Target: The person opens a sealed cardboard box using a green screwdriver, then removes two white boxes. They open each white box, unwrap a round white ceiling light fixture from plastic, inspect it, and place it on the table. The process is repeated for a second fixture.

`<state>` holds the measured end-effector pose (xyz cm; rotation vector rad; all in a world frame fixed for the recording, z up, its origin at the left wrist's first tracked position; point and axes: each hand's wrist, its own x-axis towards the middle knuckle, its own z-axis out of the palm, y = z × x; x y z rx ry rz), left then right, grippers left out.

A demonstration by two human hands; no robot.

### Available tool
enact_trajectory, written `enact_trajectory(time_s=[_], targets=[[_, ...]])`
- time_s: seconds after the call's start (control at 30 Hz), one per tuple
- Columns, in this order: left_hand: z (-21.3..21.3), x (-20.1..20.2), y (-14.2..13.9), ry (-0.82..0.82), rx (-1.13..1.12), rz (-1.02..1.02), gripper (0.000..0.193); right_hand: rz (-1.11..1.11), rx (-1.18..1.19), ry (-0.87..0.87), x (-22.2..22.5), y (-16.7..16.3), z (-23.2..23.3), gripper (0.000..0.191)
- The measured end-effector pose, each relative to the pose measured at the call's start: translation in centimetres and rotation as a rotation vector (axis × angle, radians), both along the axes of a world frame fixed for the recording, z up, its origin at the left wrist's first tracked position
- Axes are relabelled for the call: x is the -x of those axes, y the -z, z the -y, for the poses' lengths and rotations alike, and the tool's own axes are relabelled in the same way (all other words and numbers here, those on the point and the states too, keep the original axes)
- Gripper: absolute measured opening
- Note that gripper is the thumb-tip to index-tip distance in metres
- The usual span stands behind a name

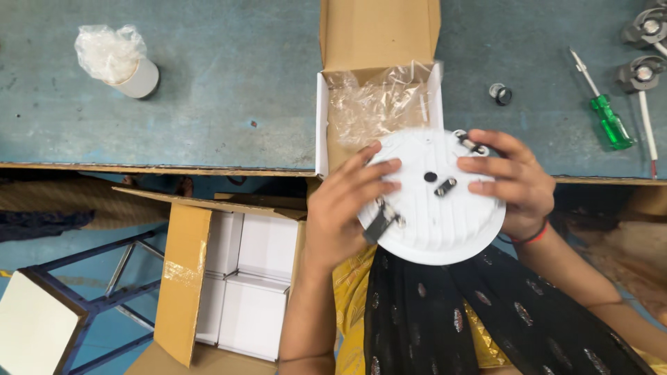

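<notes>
I hold the round white lamp by its rim, left hand and right hand clamped opposite; keep it level above the open box just beyond my hands

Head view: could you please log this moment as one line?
left hand: holds white round lamp | right hand: holds lamp's other edge | behind: open box with plastic wrap | table: green screwdriver

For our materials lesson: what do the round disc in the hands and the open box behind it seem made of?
Round disc: probably matte white moulded plastic, judging by its even ribs; possibly painted metal. Open box: brown cardboard, white-faced walls, with a crinkly clear plastic bag inside.
</notes>
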<state>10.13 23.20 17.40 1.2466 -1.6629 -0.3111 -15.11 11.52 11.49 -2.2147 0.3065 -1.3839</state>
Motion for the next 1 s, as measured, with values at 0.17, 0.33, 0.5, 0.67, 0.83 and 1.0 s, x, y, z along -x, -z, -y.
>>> enact_trajectory(time_s=[0.17,0.33,0.5,0.67,0.83,1.0], targets=[[-0.9,0.7,-1.6,-0.087,0.248,0.157,0.023,0.162,0.211,0.070,-0.9,0.5,-0.2,0.024],[-1.4,0.8,-1.1,-0.144,0.323,0.119,0.030,0.200,0.251,0.116,-1.1,1.3,-1.0,0.030],[-1.4,0.7,-0.4,-0.143,0.329,0.100,0.035,0.210,0.184,0.102,-1.3,1.2,-1.0,0.032],[-1.3,0.7,-0.7,-0.134,0.307,0.108,0.035,0.208,0.148,0.128,-1.6,0.9,-1.1,0.033],[-1.6,0.8,-1.2,-0.074,0.257,0.145,0.036,0.183,-0.139,-0.017,-1.5,0.2,-1.1,0.030],[-1.3,1.6,-0.6,0.050,0.117,-0.059,0.047,0.116,-0.382,-0.226,-1.2,-0.2,-0.7,0.034]])
